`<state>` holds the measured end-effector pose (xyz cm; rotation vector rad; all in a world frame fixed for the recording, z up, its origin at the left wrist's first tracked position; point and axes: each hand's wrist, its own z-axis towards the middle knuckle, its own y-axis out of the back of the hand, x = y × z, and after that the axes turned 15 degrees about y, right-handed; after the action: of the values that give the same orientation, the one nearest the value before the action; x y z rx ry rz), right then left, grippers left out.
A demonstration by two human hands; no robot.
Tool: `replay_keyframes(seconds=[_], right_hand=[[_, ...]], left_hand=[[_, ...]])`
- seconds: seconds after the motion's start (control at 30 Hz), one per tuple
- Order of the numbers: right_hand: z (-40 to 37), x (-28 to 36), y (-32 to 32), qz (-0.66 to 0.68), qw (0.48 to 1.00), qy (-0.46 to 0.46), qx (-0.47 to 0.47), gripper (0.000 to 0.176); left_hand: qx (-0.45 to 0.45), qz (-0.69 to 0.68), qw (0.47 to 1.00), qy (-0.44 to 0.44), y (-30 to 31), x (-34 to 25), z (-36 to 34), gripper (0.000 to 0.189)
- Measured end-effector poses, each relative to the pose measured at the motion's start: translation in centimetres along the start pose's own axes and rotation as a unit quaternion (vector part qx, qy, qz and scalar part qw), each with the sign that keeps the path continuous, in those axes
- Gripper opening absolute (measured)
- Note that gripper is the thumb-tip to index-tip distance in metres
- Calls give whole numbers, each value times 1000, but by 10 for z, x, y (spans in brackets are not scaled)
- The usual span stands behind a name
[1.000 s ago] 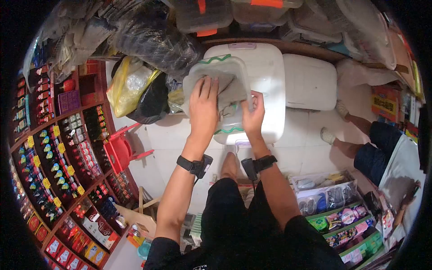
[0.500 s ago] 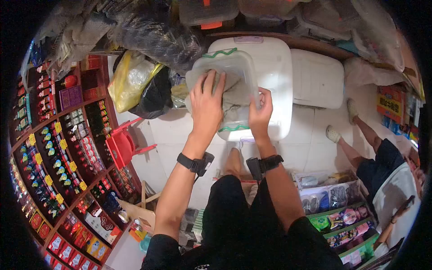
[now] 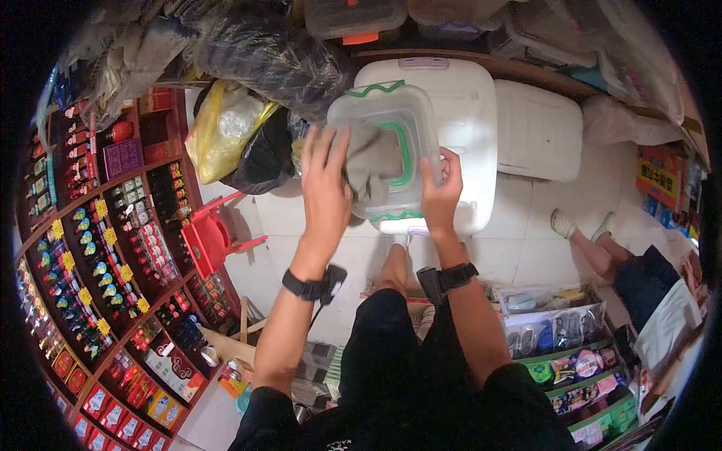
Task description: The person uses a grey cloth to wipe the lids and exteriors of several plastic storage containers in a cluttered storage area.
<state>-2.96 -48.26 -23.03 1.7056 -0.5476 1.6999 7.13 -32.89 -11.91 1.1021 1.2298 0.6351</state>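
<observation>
A clear plastic container [image 3: 421,113] with green handles sits in front of me, partly over a large white storage box. My right hand [image 3: 442,192] is closed on its right rim, thumb inside and fingers curled outside. A grey-green cloth [image 3: 374,161], blurred by motion, covers the container's left side. My left hand [image 3: 327,180] grips the cloth at its left edge, with the fingers long over it and the thumb hidden. Right of the cloth, a green outline [image 3: 402,154] shows on the container.
White storage boxes [image 3: 470,150] [image 3: 541,131] stand behind the container. Yellow and black plastic bags [image 3: 229,124] lie to the left, above a red stool [image 3: 207,239]. Goods fill the shelves [image 3: 105,255] on the left. Another person's legs [image 3: 590,252] are at the right.
My left hand and the cloth have shifted left across the container, uncovering the green outline. My right hand stays on the rim. The other person's feet have moved.
</observation>
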Motion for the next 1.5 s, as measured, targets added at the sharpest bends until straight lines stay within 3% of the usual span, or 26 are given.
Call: replay_keyframes(seconds=[0.07,0.3,0.5,0.73,0.83,0.9,0.93,1.03,1.17,1.33,1.4,1.5], right_hand=[[2,0,-1,-5,1000,-1,-7,35],[1,-2,-6,21,999,-33,-28,33],[4,7,-8,-12,999,-24,-22,33],[6,1,-7,-16,999,-18,-31,35],[5,7,-5,-13,999,-40,-13,33],[8,6,-6,32,997,-59,-28,36],[8,5,-6,33,997,-58,-30,36],[5,0,-3,-20,1000,-11,-17,38],[3,-6,1,8,999,-34,4,35],[7,0,-4,40,998,-40,-9,36],[6,9,-6,-10,999,-21,-25,36],[3,9,-9,20,997,-59,-37,36]], left_hand=[[-28,19,999,-8,-7,0,11,67],[66,143,987,-9,-4,-8,-43,57],[32,174,984,-10,0,-12,1,52],[46,167,983,-67,-1,-7,-29,55],[83,125,987,-53,9,-1,-61,53],[152,24,988,0,19,5,-71,60],[151,25,988,-1,23,10,-67,60],[12,-7,999,45,33,13,-42,71],[-77,89,992,-49,28,-7,30,65],[-24,172,982,-71,0,3,42,59],[6,177,982,-63,4,8,24,62],[48,190,980,-46,4,12,-23,64]])
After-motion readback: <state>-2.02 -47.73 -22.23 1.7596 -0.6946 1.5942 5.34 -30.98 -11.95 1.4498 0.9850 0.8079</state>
